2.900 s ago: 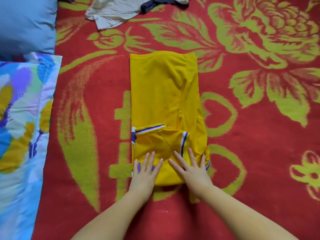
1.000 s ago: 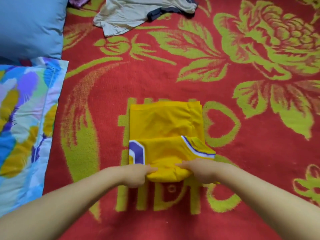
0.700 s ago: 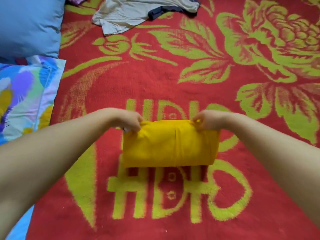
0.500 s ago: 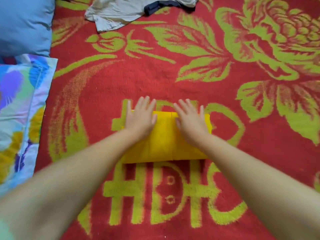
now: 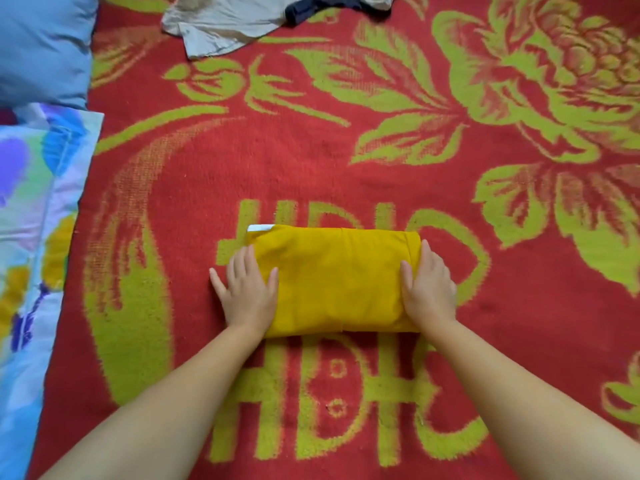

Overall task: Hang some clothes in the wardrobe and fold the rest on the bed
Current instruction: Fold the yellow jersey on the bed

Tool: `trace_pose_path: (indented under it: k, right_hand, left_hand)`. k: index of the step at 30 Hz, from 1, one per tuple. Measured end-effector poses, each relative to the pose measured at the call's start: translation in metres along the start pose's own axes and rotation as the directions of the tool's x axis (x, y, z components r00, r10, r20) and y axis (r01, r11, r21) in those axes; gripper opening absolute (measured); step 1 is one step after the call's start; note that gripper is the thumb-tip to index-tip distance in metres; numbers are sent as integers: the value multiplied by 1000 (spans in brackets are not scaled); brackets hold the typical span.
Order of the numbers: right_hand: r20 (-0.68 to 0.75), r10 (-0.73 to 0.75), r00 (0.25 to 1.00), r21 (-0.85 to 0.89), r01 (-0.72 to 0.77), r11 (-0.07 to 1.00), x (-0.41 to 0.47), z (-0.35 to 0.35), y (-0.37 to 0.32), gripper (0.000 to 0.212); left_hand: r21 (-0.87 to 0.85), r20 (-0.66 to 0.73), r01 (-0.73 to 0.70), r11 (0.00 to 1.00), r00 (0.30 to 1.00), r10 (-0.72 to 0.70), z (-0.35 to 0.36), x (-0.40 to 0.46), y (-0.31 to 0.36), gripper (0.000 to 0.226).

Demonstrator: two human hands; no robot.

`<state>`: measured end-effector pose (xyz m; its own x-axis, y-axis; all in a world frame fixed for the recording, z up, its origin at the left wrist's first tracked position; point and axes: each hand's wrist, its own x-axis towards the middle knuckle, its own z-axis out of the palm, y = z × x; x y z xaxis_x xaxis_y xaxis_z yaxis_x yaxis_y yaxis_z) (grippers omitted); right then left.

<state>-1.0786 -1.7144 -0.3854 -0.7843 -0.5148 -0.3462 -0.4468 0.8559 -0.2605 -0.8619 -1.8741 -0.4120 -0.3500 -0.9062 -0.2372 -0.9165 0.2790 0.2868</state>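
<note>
A yellow shirt [image 5: 336, 278] lies folded into a compact rectangle on the red and green blanket [image 5: 346, 140] of the bed. A bit of white trim sticks out at its far left corner. My left hand [image 5: 247, 289] lies flat with straight fingers on the shirt's left end, partly on the blanket. My right hand [image 5: 427, 285] presses flat on the shirt's right end. A crumpled beige garment [image 5: 221, 26] with a dark part lies at the top edge.
A blue pillow [image 5: 41, 46] sits at the top left. A colourful flowered pillow [image 5: 31, 237] runs along the left edge. The red blanket spreads far to the right and beyond the folded shirt.
The long shirt was folded up from the near end into a short rectangle. My hands have since slid from its top out to its two ends.
</note>
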Motion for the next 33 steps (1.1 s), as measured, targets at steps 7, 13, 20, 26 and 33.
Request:
trace_pose_path:
  k: [7, 13, 20, 26, 33]
  right_hand:
    - [33, 79, 996, -6, -79, 997, 3, 3, -15, 43]
    - [51, 86, 995, 5, -86, 996, 11, -2, -7, 45]
    - [59, 128, 990, 260, -140, 955, 58, -18, -39, 43]
    - [-21, 216, 976, 226, -206, 952, 59, -11, -9, 34]
    - [-50, 128, 990, 232, -113, 966, -4, 2, -13, 60]
  left_hand:
    - [85, 12, 29, 996, 999, -30, -10, 7, -3, 28]
    - [-71, -11, 33, 997, 999, -34, -23, 8, -16, 23]
    - [-215, 129, 249, 944, 966, -225, -37, 64, 16, 47]
    - [-136, 46, 334, 932, 942, -331, -27, 55, -8, 39]
    - [-231, 33, 286, 930, 958, -287, -23, -1, -12, 47]
